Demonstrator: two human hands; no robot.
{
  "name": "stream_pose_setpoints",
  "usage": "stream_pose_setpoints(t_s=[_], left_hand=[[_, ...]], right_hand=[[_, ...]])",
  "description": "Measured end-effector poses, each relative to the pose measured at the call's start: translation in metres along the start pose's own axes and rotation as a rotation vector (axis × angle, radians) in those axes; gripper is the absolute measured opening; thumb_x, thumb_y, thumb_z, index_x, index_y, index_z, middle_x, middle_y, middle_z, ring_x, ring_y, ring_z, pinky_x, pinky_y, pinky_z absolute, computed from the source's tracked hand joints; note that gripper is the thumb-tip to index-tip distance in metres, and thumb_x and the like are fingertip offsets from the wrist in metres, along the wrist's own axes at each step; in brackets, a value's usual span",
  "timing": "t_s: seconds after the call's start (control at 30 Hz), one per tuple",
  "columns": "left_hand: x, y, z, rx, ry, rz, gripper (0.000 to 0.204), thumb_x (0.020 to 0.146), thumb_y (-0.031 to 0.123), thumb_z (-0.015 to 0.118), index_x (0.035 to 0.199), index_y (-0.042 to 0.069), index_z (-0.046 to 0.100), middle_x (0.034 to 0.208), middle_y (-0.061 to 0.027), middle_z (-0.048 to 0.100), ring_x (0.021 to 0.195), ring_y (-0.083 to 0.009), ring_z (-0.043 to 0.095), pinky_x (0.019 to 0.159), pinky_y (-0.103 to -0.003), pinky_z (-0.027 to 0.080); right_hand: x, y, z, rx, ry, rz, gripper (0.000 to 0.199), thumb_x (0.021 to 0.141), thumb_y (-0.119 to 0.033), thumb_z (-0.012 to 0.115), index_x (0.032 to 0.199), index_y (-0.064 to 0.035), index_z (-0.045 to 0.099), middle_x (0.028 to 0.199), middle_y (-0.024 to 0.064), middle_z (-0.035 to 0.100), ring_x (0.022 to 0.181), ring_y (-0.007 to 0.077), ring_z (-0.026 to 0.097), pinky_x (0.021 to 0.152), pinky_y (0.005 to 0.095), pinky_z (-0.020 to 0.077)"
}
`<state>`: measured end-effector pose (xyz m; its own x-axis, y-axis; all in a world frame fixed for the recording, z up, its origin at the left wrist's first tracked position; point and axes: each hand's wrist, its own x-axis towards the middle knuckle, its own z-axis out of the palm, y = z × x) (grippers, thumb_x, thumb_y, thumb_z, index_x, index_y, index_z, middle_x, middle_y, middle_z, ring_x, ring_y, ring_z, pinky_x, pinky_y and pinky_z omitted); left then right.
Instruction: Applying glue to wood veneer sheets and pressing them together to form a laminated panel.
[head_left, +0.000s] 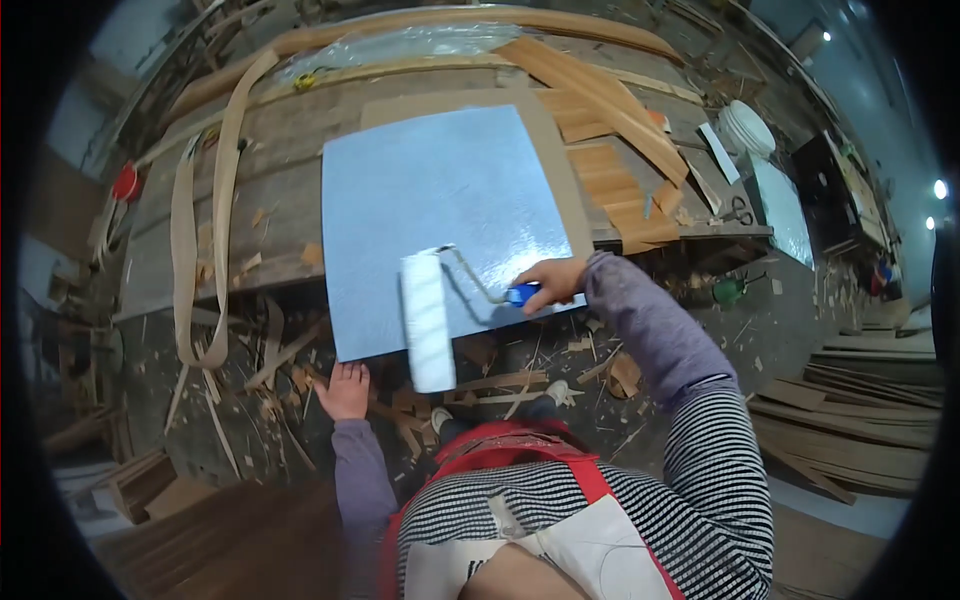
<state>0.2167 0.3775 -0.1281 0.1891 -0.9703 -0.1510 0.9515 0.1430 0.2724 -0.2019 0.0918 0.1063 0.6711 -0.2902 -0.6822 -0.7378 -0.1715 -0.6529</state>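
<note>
My right hand is closed round the blue handle of a paint roller. The roller's white fluffy sleeve lies over the near edge of a pale blue-grey board, partly past that edge. Wet-looking shine shows on the board's right side. At the board's near left corner is my left hand, its fingers stretched out and close to the edge; whether they touch it I cannot tell. Under the board, a brown sheet shows along the far and right sides.
Wood-look strips lie on the workbench at the right, near scissors. A long edging strip hangs off the left front. A white bucket stands at far right. Offcuts litter the floor; stacked boards lie at the right.
</note>
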Motion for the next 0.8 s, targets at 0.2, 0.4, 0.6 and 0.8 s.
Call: stream_pose_setpoints(t_s=[0.2,0.4,0.6,0.8], left_hand=[[-0.004,-0.068,0.038,-0.010,0.319,0.213,0.088,0.091,0.072,0.037,0.148,0.006,0.035,0.145,-0.0116,0.043,0.132,-0.0286,0.041,0.108,-0.047,0.035],[-0.036,-0.218,0.089,0.601,0.543,-0.369,0.076,0.091,0.069,0.047,0.132,0.006,0.052,0.117,-0.0124,0.063,0.100,-0.0259,0.062,0.084,-0.040,0.051],[0.013,-0.403,0.224,1.136,0.114,-0.997,0.053,0.095,0.051,0.056,0.119,0.003,0.060,0.101,-0.0111,0.067,0.082,-0.0192,0.063,0.074,-0.032,0.053],[0.141,-0.507,0.336,1.324,-0.167,-0.895,0.036,0.097,0.036,0.058,0.111,0.003,0.060,0.095,-0.0104,0.068,0.079,-0.0188,0.066,0.070,-0.033,0.053]], right_hand=[[-0.184,0.191,0.007,0.314,0.086,-0.006,0.057,0.082,-0.035,0.079,0.126,-0.0057,0.058,0.084,0.0008,0.062,0.074,0.0084,0.058,0.058,0.0250,0.0474],[-0.346,0.276,0.152,0.801,0.397,0.147,0.044,0.083,-0.030,0.078,0.115,-0.0063,0.056,0.076,0.0004,0.059,0.057,0.0066,0.051,0.049,0.0230,0.0424],[-0.359,0.330,0.297,1.688,0.882,0.113,0.023,0.088,-0.019,0.072,0.098,-0.0102,0.053,0.069,-0.0012,0.052,0.051,0.0066,0.047,0.046,0.0248,0.0403],[-0.325,0.439,0.366,2.455,1.176,0.005,0.019,0.094,-0.022,0.065,0.085,-0.0113,0.052,0.068,-0.0006,0.052,0.053,0.0086,0.050,0.049,0.0271,0.0427]])
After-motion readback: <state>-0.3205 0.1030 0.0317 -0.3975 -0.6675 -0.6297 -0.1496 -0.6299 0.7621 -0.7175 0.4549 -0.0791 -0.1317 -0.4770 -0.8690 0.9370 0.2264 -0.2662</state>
